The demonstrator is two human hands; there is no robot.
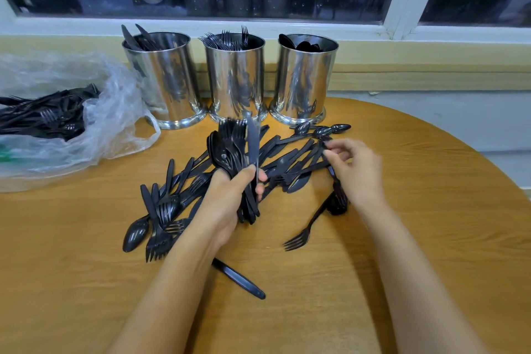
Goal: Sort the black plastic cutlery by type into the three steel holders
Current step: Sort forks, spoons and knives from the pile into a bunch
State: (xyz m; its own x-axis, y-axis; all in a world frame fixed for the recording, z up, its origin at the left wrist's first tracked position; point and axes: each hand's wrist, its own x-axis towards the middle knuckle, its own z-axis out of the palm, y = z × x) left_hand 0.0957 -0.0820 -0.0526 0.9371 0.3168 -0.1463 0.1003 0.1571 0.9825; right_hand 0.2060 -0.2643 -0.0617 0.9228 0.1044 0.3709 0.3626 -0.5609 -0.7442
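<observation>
Far left, I see a clear bag (pixel 115 121) of unsorted cutlery. Beside it stand the knife holder (pixel 165 80), fork holder (pixel 235 77) and spoon holder (pixel 304 77). My left hand (pixel 230 198) is clamped around an upright bundle (pixel 232 149) above the loose pile (pixel 284 154) on the table (pixel 416 210), and my right hand (pixel 356 172) pinches a handle (pixel 314 166) at the pile's right edge.
</observation>
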